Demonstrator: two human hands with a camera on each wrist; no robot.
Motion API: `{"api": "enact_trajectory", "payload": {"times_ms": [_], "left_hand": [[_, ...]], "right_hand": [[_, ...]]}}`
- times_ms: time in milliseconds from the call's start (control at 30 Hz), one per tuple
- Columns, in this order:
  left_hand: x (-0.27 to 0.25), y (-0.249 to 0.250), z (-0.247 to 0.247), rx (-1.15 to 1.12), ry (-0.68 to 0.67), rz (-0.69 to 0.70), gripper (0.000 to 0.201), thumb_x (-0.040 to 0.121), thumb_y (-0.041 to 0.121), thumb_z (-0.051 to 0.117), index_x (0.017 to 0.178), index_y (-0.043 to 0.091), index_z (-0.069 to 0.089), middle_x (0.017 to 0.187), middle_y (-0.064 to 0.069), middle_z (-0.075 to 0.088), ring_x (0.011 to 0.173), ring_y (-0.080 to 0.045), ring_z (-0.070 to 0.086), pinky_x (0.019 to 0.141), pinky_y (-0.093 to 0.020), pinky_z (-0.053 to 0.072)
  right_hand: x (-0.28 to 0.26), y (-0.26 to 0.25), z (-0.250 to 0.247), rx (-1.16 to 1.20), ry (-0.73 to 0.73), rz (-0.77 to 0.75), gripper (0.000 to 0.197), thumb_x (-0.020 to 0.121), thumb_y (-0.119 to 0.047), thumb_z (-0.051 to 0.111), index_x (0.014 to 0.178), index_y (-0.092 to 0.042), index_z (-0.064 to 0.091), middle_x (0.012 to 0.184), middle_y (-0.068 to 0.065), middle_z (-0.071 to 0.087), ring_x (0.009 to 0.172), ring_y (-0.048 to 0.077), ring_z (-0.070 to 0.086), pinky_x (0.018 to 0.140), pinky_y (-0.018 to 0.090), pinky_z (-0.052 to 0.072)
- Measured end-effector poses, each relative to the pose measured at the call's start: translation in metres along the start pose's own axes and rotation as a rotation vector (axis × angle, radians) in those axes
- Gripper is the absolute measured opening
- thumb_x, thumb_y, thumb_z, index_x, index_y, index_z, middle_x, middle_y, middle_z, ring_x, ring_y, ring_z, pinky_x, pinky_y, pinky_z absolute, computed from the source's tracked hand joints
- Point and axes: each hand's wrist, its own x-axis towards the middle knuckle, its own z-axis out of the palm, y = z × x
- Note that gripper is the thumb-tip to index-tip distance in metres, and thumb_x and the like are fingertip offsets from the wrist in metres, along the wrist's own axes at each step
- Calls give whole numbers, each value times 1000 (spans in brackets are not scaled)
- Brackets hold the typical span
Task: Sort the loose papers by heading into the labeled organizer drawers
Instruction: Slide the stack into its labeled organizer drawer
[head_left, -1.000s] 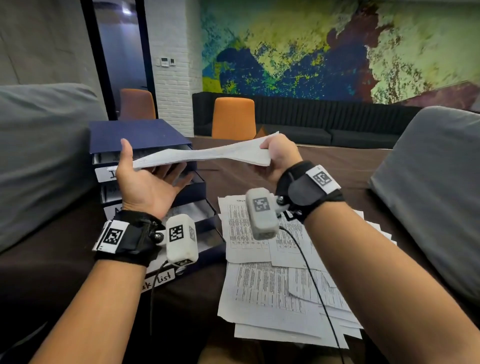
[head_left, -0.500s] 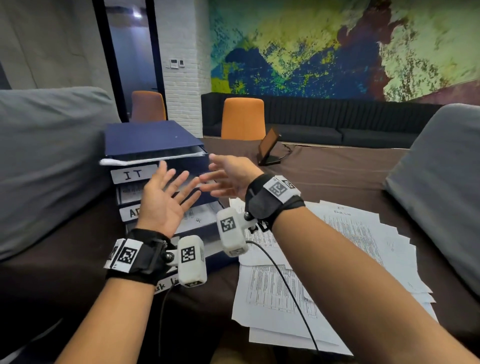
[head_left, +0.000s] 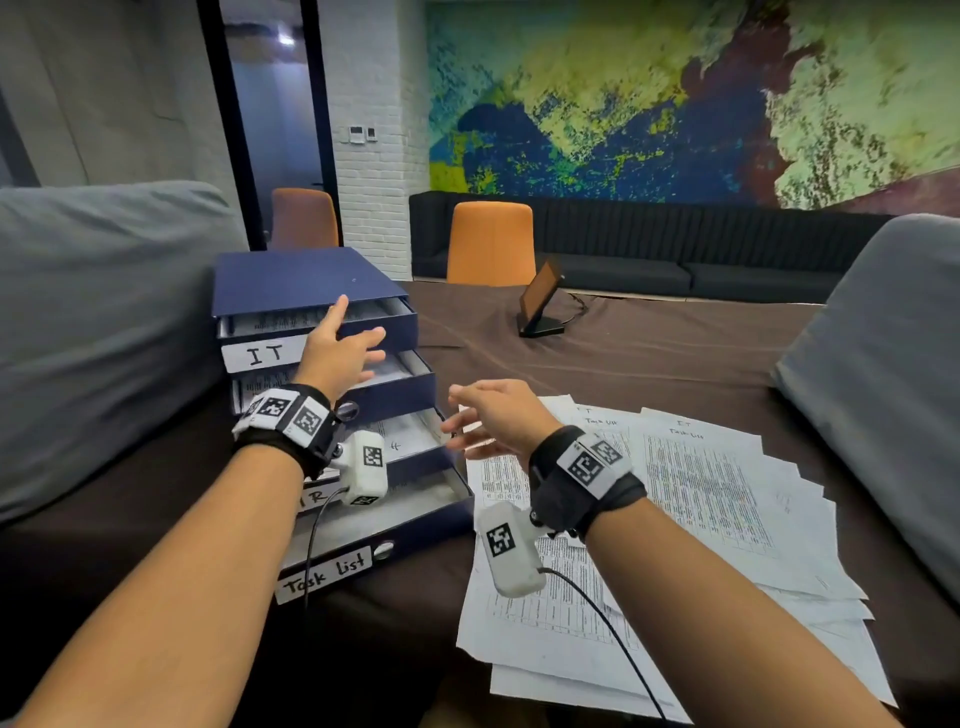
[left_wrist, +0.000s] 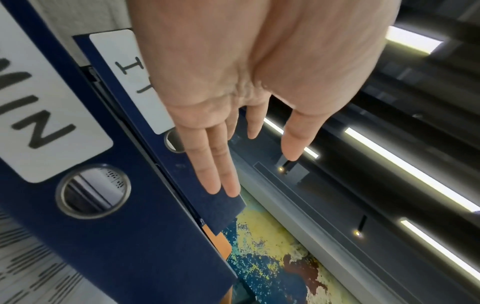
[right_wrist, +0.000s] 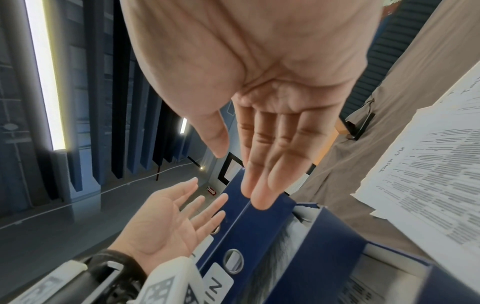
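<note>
The left hand (head_left: 337, 353) hovers at the front of the IT drawer (head_left: 317, 325), top tier of the organizer (head_left: 332, 410); its grip is released, fingers straight, holding nothing. The right hand (head_left: 491, 415) hangs over the desk (head_left: 649, 353), grip likewise released. All drawers stand partly pulled out, probably so sheets drop in directly. The loose papers (head_left: 675, 499) lie fanned just beside the organizer, headings exposed for reading.

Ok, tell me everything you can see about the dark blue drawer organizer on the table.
The dark blue four-drawer organizer looks like cloth-covered board. It stands upright on the brown-covered table, left of the loose printed papers. All four drawers are pulled out stepwise and hold sheets. White handwritten labels read IT and Task list; fronts have metal ring pulls. The open left hand hovers by the top drawer.
</note>
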Motion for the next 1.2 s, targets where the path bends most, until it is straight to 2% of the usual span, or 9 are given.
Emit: {"api": "enact_trajectory", "payload": {"times_ms": [300,433,500,600,700,800,867,933,1200], "left_hand": [[-11,-9,33,74,121,19,37,99,19,60,136,17,55,139,-6,56,94,-25,70,85,-42,58],[-56,-41,76,-97,-109,-113,11,97,17,62,108,18,64,116,-7,70,82,-22,72,67,-32,55],[-83,-65,101,-119,-236,-215,12,97,18,63,109,17,64,115,-6,72,85,-23,73,66,-29,56],[-118,-102,134,-84,-405,-351,20,96,19,66,115,16,65,117,-6,72,96,-27,75,77,-35,59],[-137,-131,153,-66,-490,-436,19,97,20,66,116,16,66,121,-5,69,100,-24,73,77,-33,60],[-145,-151,160,-72,-477,-502,21,97,15,65,117,10,65,121,-11,68,95,-20,70,68,-24,59],[-147,-156,160,-70,-450,-498,17,97,12,64,113,9,64,117,-13,68,93,-19,69,67,-23,60],[-147,-158,160,-65,-451,-494,15,97,13,63,112,10,64,112,-10,68,91,-18,70,69,-22,60],[-149,-156,158,-88,-428,-524,16,98,13,63,113,8,65,117,-14,70,91,-21,72,76,-27,60]], "right_hand": [[-12,45,-36,-25,105,65,18,98,-27,57,103,-10,64,83,9,70,63,21,66,56,25,51],[-28,87,-70,-56,203,138,25,99,-28,58,111,-7,65,90,13,73,67,20,69,54,25,52],[-39,112,-91,-110,279,172,26,99,-26,59,113,-6,65,92,13,74,69,19,68,55,26,53],[-51,146,-118,-392,433,186,25,96,-30,60,111,-11,69,94,5,74,78,16,67,77,36,59],[-67,167,-137,-718,477,191,31,94,-41,61,121,-26,65,130,0,63,112,16,61,102,35,46],[-85,186,-145,-878,254,288,56,91,-56,59,144,-44,44,163,6,21,150,25,19,122,45,15],[-92,201,-144,-1039,138,347,61,92,-67,46,149,-52,29,166,8,2,153,29,-3,122,49,-1],[-91,210,-143,-1120,135,345,63,92,-72,37,150,-54,23,166,9,-2,153,30,-7,122,51,-3],[-93,210,-140,-1182,190,331,80,99,-63,30,159,-14,8,167,4,-2,154,22,-1,123,47,6]]}}
